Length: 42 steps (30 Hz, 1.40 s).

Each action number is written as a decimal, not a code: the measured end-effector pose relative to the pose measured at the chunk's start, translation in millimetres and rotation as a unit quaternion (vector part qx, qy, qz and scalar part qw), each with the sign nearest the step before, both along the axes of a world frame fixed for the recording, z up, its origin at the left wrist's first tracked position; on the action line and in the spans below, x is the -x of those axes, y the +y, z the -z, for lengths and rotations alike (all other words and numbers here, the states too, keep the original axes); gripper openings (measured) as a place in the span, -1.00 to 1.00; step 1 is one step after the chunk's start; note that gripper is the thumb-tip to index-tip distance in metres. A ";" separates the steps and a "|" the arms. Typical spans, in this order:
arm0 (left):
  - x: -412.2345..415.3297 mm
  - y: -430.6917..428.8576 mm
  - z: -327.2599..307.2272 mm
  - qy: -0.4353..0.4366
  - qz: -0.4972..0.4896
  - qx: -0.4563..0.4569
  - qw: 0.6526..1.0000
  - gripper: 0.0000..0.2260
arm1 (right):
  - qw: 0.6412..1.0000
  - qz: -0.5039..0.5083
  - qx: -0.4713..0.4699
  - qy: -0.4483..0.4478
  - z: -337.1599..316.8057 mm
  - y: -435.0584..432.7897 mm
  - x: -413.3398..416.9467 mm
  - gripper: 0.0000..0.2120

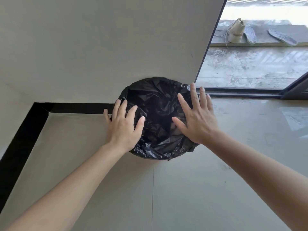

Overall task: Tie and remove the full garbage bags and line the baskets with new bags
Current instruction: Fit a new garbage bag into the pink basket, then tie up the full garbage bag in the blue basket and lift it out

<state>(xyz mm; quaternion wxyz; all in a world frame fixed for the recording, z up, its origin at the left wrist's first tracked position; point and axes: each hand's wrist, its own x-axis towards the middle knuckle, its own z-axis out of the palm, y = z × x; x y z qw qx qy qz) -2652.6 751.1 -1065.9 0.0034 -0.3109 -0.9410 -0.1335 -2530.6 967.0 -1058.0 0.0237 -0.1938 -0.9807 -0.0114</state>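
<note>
Garbage bag (158, 100) beneath flat left hand (124, 129) and right hand (199, 120)

You see a crinkled, glossy black plastic bag (158, 104) on a smooth, faintly shiny pale tiled floor (183, 189); the far wall (100, 39) looks matt.

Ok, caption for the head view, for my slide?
Left hand and right hand, fingers spread, over the open black bag, beside the wall.

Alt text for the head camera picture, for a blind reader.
Two flat, spread hands reach over a round, crumpled black garbage bag on a pale floor by a wall, left hand at its left edge, right hand at its right. Outdoors at upper right sit a shoe and two insoles.
</note>
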 end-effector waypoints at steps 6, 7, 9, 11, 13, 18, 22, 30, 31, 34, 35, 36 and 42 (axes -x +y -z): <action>-2.0 -3.4 -122.0 0.030 0.018 0.013 0.999 -0.42 | 0.998 -0.006 0.027 0.058 -117.1 -5.3 -9.9 -0.28; -2.4 -0.2 -150.0 0.025 0.021 0.013 0.999 -0.42 | 0.997 -0.012 0.033 0.063 -145.3 -2.8 -10.7 -0.27; -3.3 7.8 -211.8 0.025 0.034 0.024 0.999 -0.42 | 0.996 -0.012 0.049 0.073 -207.7 4.4 -14.5 -0.26; -5.3 19.1 -284.9 0.047 0.056 0.036 0.997 -0.40 | 0.995 0.005 0.055 0.083 -278.6 14.0 -22.2 -0.24; -8.8 35.1 -367.5 0.079 0.087 0.032 0.993 -0.40 | 0.994 0.024 0.049 0.094 -356.9 25.1 -35.1 -0.24; -27.5 92.0 -595.5 0.147 0.164 -0.028 0.975 -0.42 | 0.992 0.059 -0.007 0.112 -577.2 62.7 -91.1 -0.23; -75.1 148.9 -773.6 0.179 0.234 -0.091 0.951 -0.45 | 0.983 0.115 -0.083 0.120 -753.9 90.2 -160.3 -0.24; -215.8 211.3 -975.4 0.226 0.405 -0.198 0.864 -0.41 | 0.926 0.274 -0.238 0.100 -956.2 61.5 -359.7 -0.30; -240.8 216.7 -981.5 0.217 0.431 -0.209 0.850 -0.40 | 0.915 0.307 -0.242 0.096 -964.7 49.6 -391.5 -0.30; -338.4 230.9 -987.7 0.180 0.518 -0.227 0.805 -0.40 | 0.878 0.401 -0.251 0.073 -981.0 0.0 -497.8 -0.29; -377.3 232.2 -988.3 0.169 0.548 -0.226 0.788 -0.40 | 0.864 0.428 -0.260 0.058 -985.4 -21.2 -535.7 -0.29; -418.5 231.5 -989.7 0.158 0.579 -0.227 0.767 -0.40 | 0.848 0.456 -0.268 0.041 -990.2 -43.8 -574.1 -0.30; -690.3 174.1 -1019.5 0.121 0.739 -0.261 0.608 -0.39 | 0.698 0.658 -0.282 0.006 -1008.4 -208.3 -792.5 -0.30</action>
